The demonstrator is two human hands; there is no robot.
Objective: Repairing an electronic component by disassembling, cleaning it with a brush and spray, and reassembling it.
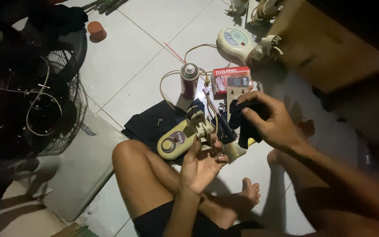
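Observation:
My left hand (202, 164) is palm up and grips the pale plastic mechanism (201, 126) on the end of a cream fan control housing (176, 141) with a round knob. My right hand (270, 120) is raised just to the right of it and pinches a black cloth (245, 125). Wires loop from the mechanism toward the floor behind. I sit cross-legged on white floor tiles, knees below the housing.
A dark cloth (154, 123) lies on the tiles under the housing. Behind stand a small gas canister (189, 79), a red box (231, 79) and another cream housing (235, 41). A fan grille (44, 101) fills the left; a brown cardboard box (330, 48) is at the right.

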